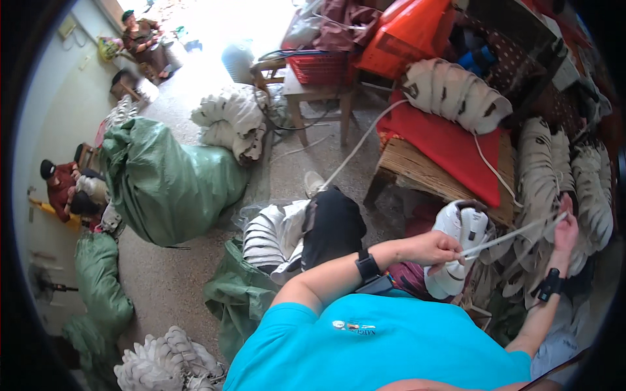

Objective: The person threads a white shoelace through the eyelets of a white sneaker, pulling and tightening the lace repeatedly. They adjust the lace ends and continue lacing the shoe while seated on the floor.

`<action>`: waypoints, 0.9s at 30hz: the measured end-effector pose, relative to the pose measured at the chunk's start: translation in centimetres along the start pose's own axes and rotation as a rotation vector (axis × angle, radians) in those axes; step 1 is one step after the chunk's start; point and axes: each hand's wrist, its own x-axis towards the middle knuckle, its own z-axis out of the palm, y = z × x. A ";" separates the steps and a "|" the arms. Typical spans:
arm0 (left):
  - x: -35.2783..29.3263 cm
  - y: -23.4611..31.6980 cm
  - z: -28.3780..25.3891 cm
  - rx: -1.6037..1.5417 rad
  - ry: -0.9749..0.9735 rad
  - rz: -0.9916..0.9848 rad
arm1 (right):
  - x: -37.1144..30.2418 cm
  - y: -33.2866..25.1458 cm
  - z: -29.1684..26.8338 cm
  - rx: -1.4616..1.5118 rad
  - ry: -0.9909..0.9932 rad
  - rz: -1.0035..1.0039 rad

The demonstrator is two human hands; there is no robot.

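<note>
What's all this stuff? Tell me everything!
Rough wooden table: one, brown, right
Flat cloth: one, red, on the table
Curved stacked pieces: many, off-white, on the cloth, left, right
Bulging sacks: at least three, green, left
Wooden stool: one, pale brown, top
Plastic basket: one, red, on the stool
Shiny bag: one, orange-red, top
Shoe-shaped pieces: several, white, lower right
Thin cord: one or more, white, lower right
Other people: two, brown and dark-red clothes, far left
Trouser leg: one, black, centre
T-shirt: one, turquoise, bottom
Wrist straps: two, black, on both wrists
Left hand: one, bare, gripping the cord
Right hand: one, bare, at the cord
</note>
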 end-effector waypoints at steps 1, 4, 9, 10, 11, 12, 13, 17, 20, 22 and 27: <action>-0.1 0.1 0.1 -0.026 0.002 -0.005 | 0.2 -0.3 -0.4 0.028 0.184 -0.025; -0.2 0.1 0.1 0.038 -0.028 0.003 | -1.5 -2.1 -5.0 -0.038 0.186 0.051; 0.4 -0.8 0.7 0.042 -0.050 0.048 | -6.0 -6.8 -13.0 -0.291 0.520 0.057; 0.3 -0.9 0.6 0.004 -0.021 0.021 | -4.2 -3.3 -12.9 -0.274 0.575 0.066; 0.3 -1.2 0.7 0.054 0.029 0.025 | -3.3 -1.9 -12.6 -0.284 0.646 0.071; 0.4 -1.5 0.9 0.088 0.048 0.035 | -4.0 -2.4 -13.2 -0.336 0.683 0.091; 0.4 -1.3 0.7 0.077 0.018 0.050 | -4.9 -3.0 -14.2 -0.388 0.722 0.109; 0.7 -1.2 1.0 -0.002 -0.141 0.133 | -17.1 -11.4 -17.8 -0.578 0.948 -0.011; 0.9 -1.4 0.9 -0.003 -0.073 0.147 | -18.9 -9.5 -16.4 -0.667 1.027 -0.005; 0.4 -0.9 0.8 -0.009 -0.007 0.160 | -19.4 -7.6 -14.0 -0.725 1.126 -0.011; 0.0 0.4 0.0 -0.212 -0.030 0.264 | -25.4 -7.2 -10.7 -1.111 1.260 0.137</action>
